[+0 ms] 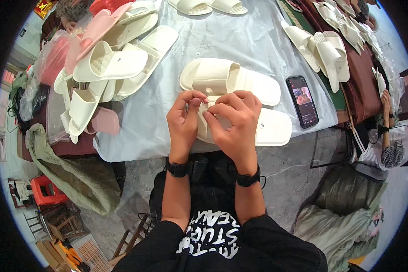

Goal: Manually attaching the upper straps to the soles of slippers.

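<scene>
Two cream-white slide slippers lie side by side in front of me, toes to the left: a farther slipper (258,87) and a nearer slipper (276,129). Over the nearer one's strap, my left hand (182,119) is closed in a pinch, thumb against the fingers. Close beside it, the curled fingers of my right hand (235,119) also pinch, with the thumb near the strap. Whatever the fingertips hold is too small to make out. Both hands partly cover the nearer slipper's strap and toe.
A heap of white slippers (115,63) with pink slippers (105,120) fills the table's left side. A phone (303,102) lies at the right on the plastic sheet (140,145). More white slippers (299,43) lie beyond. A person's arm (386,111) shows at far right.
</scene>
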A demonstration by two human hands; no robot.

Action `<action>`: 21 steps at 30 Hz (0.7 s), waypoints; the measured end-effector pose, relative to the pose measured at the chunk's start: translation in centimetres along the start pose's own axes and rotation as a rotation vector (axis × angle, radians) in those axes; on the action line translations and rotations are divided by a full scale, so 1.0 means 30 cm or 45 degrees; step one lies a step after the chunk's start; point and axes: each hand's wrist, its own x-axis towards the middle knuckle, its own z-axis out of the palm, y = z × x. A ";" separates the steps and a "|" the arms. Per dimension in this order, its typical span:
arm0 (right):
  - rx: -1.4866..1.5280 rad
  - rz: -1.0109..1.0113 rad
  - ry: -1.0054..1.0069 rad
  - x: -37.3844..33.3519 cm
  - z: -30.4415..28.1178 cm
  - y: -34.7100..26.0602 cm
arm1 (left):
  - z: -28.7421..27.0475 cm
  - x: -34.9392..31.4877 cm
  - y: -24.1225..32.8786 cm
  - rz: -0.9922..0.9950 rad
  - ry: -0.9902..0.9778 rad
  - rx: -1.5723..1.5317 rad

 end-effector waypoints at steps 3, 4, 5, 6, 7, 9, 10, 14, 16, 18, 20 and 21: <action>-0.006 -0.004 -0.001 0.001 -0.001 0.000 | 0.003 0.001 0.001 0.010 -0.016 -0.002; -0.007 -0.002 0.001 0.003 -0.002 0.001 | 0.005 0.002 0.002 0.011 -0.025 -0.001; -0.012 0.001 0.003 0.002 -0.002 0.001 | 0.005 0.001 0.000 0.010 -0.030 -0.004; -0.006 -0.002 0.009 0.002 -0.001 0.000 | 0.003 -0.001 -0.003 -0.008 -0.020 0.027; -0.001 -0.005 0.015 0.002 0.001 -0.001 | 0.001 -0.003 -0.005 -0.026 -0.011 0.058; 0.002 0.012 0.023 -0.001 0.003 0.004 | 0.004 -0.004 -0.007 -0.023 -0.008 0.054; 0.017 0.024 0.026 -0.003 0.003 0.007 | 0.006 -0.004 -0.008 -0.018 0.007 0.060; 0.026 0.050 0.038 -0.004 0.010 -0.001 | 0.000 -0.002 -0.006 0.054 -0.070 0.042; 0.013 0.044 0.040 -0.005 0.009 0.002 | 0.004 -0.003 -0.007 0.048 -0.080 0.050; 0.016 0.040 0.048 -0.004 0.009 0.002 | 0.002 -0.002 -0.008 0.043 -0.085 0.063; 0.020 0.034 0.055 -0.003 0.009 0.002 | -0.002 0.000 -0.014 0.039 -0.056 0.072; 0.024 0.033 0.057 -0.002 0.008 0.001 | -0.003 0.001 -0.012 0.040 -0.056 0.072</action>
